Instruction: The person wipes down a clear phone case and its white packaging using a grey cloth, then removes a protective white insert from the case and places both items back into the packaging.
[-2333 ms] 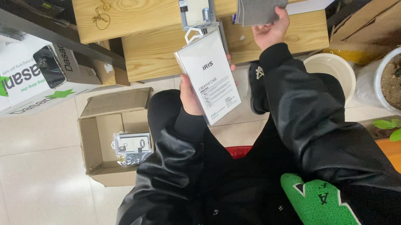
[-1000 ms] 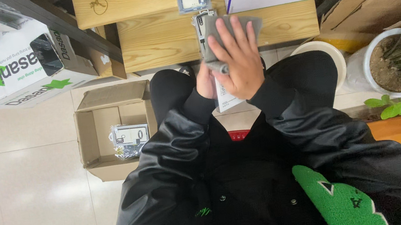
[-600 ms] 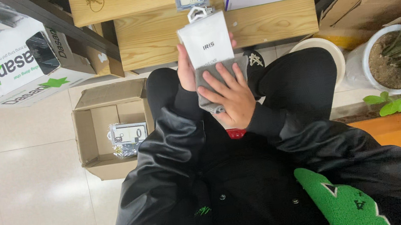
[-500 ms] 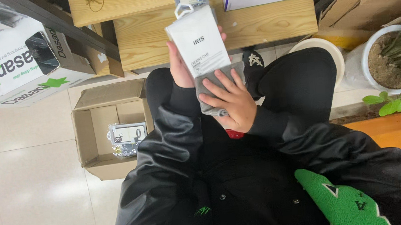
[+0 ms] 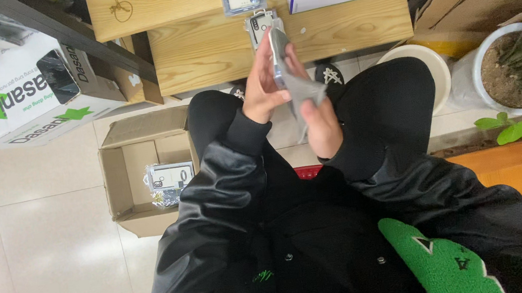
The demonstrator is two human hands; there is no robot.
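Left hand (image 5: 262,88) grips a flat clear package (image 5: 277,54) held edge-on, while right hand (image 5: 321,124) pinches a grey cloth (image 5: 302,90) against it, above the wooden bench (image 5: 352,27).

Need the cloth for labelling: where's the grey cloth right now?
Head view, centre: the grey cloth is pinched in the right hand, pressed against the package held by the left hand, above the lap.

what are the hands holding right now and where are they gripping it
Left hand grips the flat white package edge-on by its lower part; right hand pinches the grey cloth against it.
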